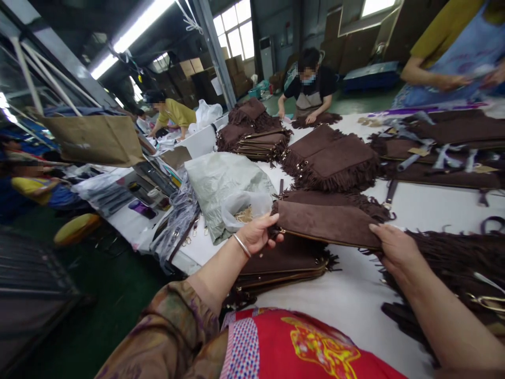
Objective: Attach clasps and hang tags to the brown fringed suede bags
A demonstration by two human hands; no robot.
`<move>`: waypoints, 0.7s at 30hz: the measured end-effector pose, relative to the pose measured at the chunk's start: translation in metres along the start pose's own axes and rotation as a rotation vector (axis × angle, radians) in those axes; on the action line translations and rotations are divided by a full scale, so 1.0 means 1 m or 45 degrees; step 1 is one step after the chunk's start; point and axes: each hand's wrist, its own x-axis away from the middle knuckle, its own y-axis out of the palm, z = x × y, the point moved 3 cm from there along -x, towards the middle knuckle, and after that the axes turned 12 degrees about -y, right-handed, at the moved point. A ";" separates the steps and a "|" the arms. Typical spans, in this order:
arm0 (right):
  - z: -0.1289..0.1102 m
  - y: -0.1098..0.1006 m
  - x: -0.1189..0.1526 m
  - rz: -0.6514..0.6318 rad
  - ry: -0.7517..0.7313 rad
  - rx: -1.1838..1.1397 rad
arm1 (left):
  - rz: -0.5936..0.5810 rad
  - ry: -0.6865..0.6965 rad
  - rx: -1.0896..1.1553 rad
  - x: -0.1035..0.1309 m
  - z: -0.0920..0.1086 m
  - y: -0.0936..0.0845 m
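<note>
A brown suede bag [327, 222] with a zipper along its near edge is stretched between my two hands above the white table. My left hand [258, 235], with a silver bangle at the wrist, grips its left end. Its right end is pinched by my right hand [392, 245], thumb on top. Beneath and nearer to me lies a stack of brown bags [284, 268] with zippers. A fringed brown bag pile [331, 158] sits just beyond. Left of the held bag, a clear plastic bag [244, 209] holds small tan pieces, beside a grey-green plastic sheet [226, 184].
More fringed bags [252, 131] are stacked farther back, and others [445, 152] with wrapped straps lie at the right. Dark fringed pieces [457, 263] lie near my right forearm. A masked person [310, 89] works across the table; another person [453, 58] stands at the upper right.
</note>
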 end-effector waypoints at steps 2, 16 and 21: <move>-0.005 0.008 0.006 -0.016 -0.039 -0.023 | 0.064 0.050 -0.085 0.010 -0.002 -0.005; 0.057 0.060 0.057 -0.186 0.097 0.265 | 1.291 -0.097 -1.572 0.100 -0.051 -0.158; 0.094 0.038 0.000 0.197 0.498 -0.047 | 1.316 0.503 -1.812 0.056 0.021 -0.117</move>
